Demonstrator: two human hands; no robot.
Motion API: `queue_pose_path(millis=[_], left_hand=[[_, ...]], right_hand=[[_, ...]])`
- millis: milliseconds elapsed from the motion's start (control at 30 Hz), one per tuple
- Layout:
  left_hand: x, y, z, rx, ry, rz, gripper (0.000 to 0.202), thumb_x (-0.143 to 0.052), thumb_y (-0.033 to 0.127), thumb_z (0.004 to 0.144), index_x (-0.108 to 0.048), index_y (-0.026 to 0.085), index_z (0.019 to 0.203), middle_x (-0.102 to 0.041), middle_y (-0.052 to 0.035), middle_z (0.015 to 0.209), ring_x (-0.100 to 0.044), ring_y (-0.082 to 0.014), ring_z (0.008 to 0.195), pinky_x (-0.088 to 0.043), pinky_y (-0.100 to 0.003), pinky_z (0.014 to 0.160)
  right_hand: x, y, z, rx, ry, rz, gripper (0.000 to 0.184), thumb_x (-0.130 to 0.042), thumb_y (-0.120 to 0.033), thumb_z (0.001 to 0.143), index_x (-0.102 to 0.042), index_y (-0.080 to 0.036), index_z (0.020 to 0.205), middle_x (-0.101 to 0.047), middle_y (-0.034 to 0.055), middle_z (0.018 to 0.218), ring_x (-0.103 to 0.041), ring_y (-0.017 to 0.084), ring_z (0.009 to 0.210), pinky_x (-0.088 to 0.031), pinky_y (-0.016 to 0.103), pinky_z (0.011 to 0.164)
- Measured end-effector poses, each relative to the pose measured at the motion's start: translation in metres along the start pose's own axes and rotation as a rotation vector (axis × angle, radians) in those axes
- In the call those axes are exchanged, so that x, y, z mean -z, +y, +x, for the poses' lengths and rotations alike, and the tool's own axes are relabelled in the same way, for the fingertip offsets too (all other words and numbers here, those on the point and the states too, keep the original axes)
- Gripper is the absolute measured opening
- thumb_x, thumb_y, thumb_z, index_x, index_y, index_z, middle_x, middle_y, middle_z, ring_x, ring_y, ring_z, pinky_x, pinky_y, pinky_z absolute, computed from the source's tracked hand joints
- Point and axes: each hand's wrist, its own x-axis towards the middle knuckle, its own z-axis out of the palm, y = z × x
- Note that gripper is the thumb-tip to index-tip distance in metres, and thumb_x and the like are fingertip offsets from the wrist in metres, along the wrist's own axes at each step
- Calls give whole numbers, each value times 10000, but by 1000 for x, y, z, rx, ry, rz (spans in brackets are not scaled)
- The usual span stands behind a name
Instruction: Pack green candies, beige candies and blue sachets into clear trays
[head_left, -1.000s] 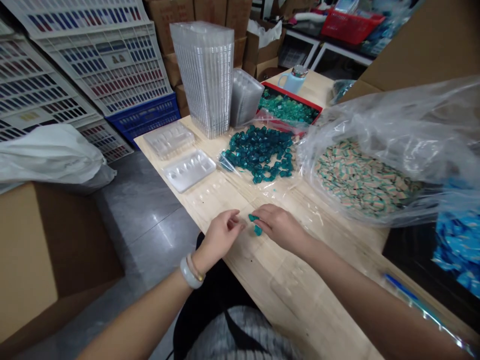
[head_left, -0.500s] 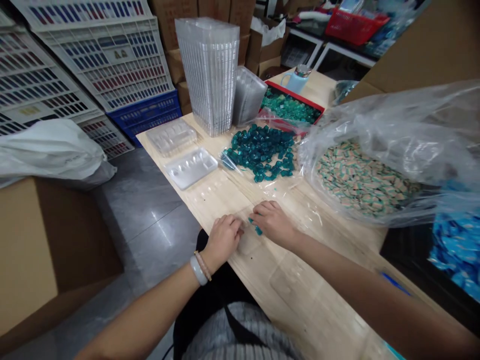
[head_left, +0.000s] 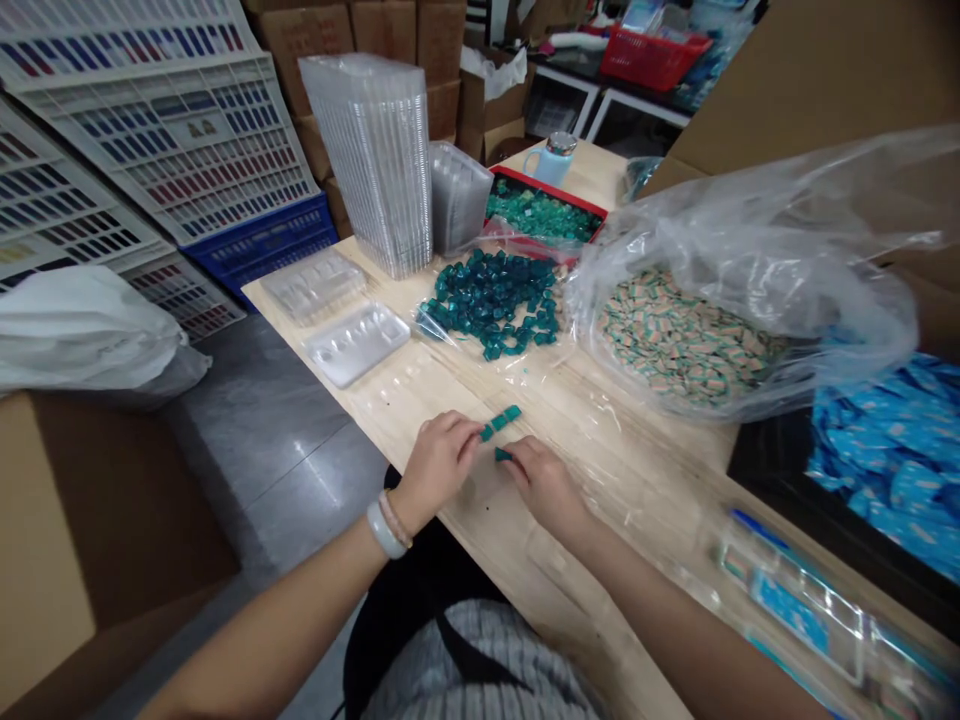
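My left hand (head_left: 441, 458) is closed near the table's front edge, its fingertips pinching the near end of a short row of small teal blocks (head_left: 501, 420). My right hand (head_left: 546, 488) pinches a separate teal block (head_left: 502, 454) between thumb and fingers, just below that row. Beyond the hands, a loose pile of similar dark teal pieces (head_left: 491, 290) lies on clear plastic film. A clear moulded blister tray (head_left: 357, 345) with several hollows rests to the left of the pile, and more clear trays (head_left: 315, 285) lie behind it.
A tall stack of clear trays (head_left: 375, 170) stands at the back. To the right are an open plastic bag (head_left: 757, 240) of beige-and-green pieces, blue packets (head_left: 885, 440) and filled clear cases (head_left: 799, 610). A light blue mug (head_left: 553, 160) stands beyond a red tray (head_left: 600, 225).
The view has swung to the right. Teal blocks mostly hidden by my fingers now show in a row, and my right hand has drawn back below it with one block.
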Motion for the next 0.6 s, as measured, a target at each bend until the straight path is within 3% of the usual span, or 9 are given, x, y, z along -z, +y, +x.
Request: queue_pose_path(millis=[100,167,267,400,600], left_hand=[[9,-9,-3,59,0,-70,216,-410,175,814,-597,162,922,-571,-51,850,-522,-141,798,-421,-284,736],[13,-15,-10,81,-36,31,194,-474,211,786,-605,172,924,-568,-53,877,-506,-164,836,-409,-310,759],[13,-20,-20,52,-134,212,192,-563,237,731,-611,195,912,-560,-46,912,-467,-196,894,-381,-344,788],[8,-23,-25,34,-159,253,168,-535,224,754,-600,189,905,-549,-36,909,-445,-187,897,-371,-329,788],[6,-29,-25,25,-147,218,171,-501,191,767,-593,185,911,-538,-42,914,-439,-181,891,-363,-328,803]], right_hand=[[3,-2,5,38,56,115,133,-434,-182,816,-544,-170,889,-557,56,803,-528,154,732,-439,275,650],[5,-5,13,105,42,82,137,-428,-200,825,-542,-162,890,-554,62,804,-518,155,727,-426,277,654],[5,-13,31,274,-57,-123,166,-418,-209,837,-560,-150,898,-565,73,829,-497,176,785,-379,304,707],[8,-17,56,515,-249,-398,159,-431,-183,832,-587,-173,860,-568,50,800,-461,183,797,-299,313,690],[13,-14,70,636,-363,-495,155,-445,-175,827,-599,-179,838,-555,42,786,-427,170,795,-255,305,679]])
